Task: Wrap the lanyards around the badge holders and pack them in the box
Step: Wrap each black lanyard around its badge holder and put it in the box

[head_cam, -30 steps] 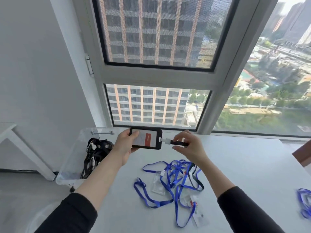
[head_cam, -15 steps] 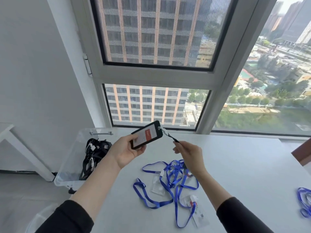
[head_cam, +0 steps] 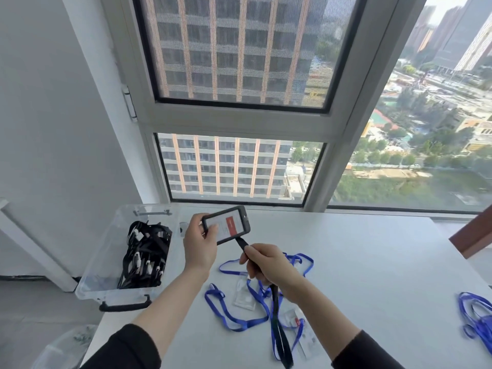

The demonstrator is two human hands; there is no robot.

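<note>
Black badge holder (head_cam: 226, 226) raised over the table (head_cam: 372, 262).
It is held in the left grip (head_cam: 199, 247), fingers curled round it; its black lanyard (head_cam: 279, 331) is pinched by the right grip (head_cam: 269, 265).

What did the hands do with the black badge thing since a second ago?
The right hand, gripping the black lanyard, swung from beside the black badge holder to below it, nearer the person, pulling the strap down. The left hand kept hold of the holder, tipped it and brought it lower. The blue lanyards and the clear box stayed put.
</note>
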